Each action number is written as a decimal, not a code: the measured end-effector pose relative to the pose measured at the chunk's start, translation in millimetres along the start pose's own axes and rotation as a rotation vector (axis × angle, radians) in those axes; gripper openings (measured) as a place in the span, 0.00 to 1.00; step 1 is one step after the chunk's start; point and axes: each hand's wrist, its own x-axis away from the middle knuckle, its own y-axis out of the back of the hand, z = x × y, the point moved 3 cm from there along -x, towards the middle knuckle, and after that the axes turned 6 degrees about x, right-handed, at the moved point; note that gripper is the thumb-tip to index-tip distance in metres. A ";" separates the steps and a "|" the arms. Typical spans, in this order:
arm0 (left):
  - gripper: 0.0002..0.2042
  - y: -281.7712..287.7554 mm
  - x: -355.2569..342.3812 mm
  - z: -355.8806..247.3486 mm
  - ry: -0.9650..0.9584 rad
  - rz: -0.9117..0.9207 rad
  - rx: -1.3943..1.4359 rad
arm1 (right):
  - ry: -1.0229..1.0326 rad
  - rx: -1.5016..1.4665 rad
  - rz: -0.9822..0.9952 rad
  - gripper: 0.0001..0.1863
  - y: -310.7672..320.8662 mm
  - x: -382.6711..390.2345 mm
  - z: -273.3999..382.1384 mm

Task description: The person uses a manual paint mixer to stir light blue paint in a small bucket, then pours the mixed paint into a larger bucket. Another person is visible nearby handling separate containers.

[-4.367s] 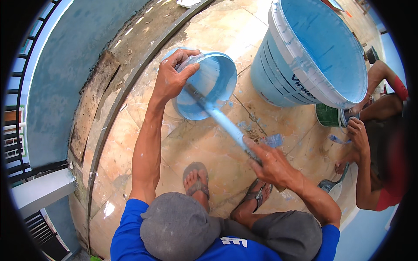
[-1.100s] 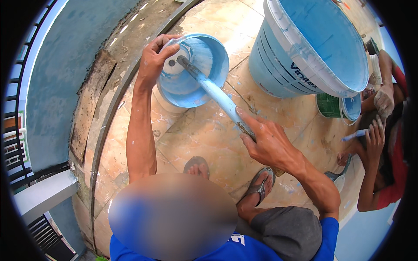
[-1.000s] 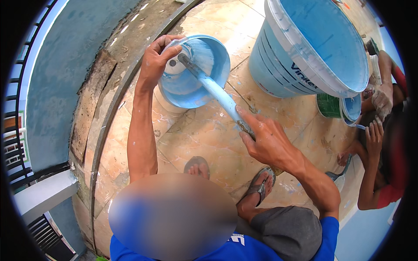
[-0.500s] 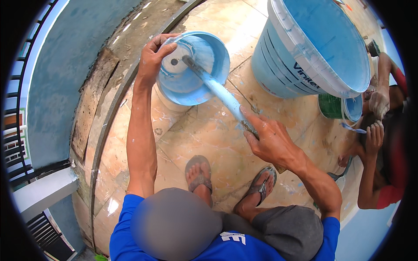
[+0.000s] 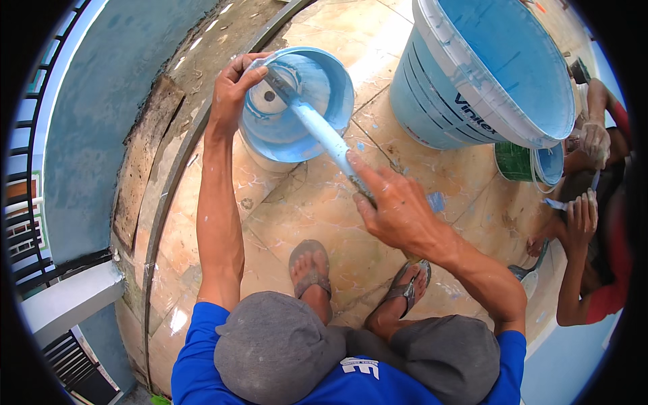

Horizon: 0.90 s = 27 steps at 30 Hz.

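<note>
My left hand (image 5: 231,94) is closed on the left rim of a small paint bucket (image 5: 343,88), which is tilted. Pale blue paint coats the bucket's inside, and a round dark spot shows within. A long stick (image 5: 320,128), coated in light blue paint with a dark flat far end, is gripped in my right hand (image 5: 399,210). It slants across the bucket's mouth, its far tip at the rim close to my left fingers. My right fingers wrap round its near part, and the end beneath the palm is mostly hidden.
A large blue paint bucket (image 5: 432,94) stands at the right. Beside it is a small green pail (image 5: 511,163). At far right another person's hands (image 5: 582,209) hold a thin blue-smeared tool. My sandalled feet (image 5: 312,273) rest on tan tiles. A curved edging strip (image 5: 177,152) runs along the left.
My right hand has moved left and up, sliding the stick's far end from inside the bucket to its rim near my left hand. The bucket has shifted slightly left.
</note>
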 end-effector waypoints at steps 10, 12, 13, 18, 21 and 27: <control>0.07 21.2 -5.9 1.4 0.045 -0.010 0.029 | 0.052 0.225 0.086 0.40 -3.3 -9.8 -6.0; 0.07 20.1 -5.1 2.6 0.036 0.007 0.066 | -0.006 0.260 0.040 0.40 2.5 -13.5 -13.5; 0.07 20.2 -4.8 2.3 0.030 0.014 0.080 | 0.029 0.215 0.010 0.38 6.5 -13.5 -16.4; 0.07 14.3 -6.5 0.5 0.031 -0.021 0.076 | 0.075 0.080 -0.049 0.35 -5.5 -11.1 -16.5; 0.07 10.9 -9.5 2.3 0.012 0.025 0.047 | 0.074 0.108 -0.029 0.35 -26.0 -4.5 -4.0; 0.11 18.8 -7.7 -5.2 0.032 0.052 -0.044 | 0.144 0.210 0.095 0.37 -21.5 -3.0 2.2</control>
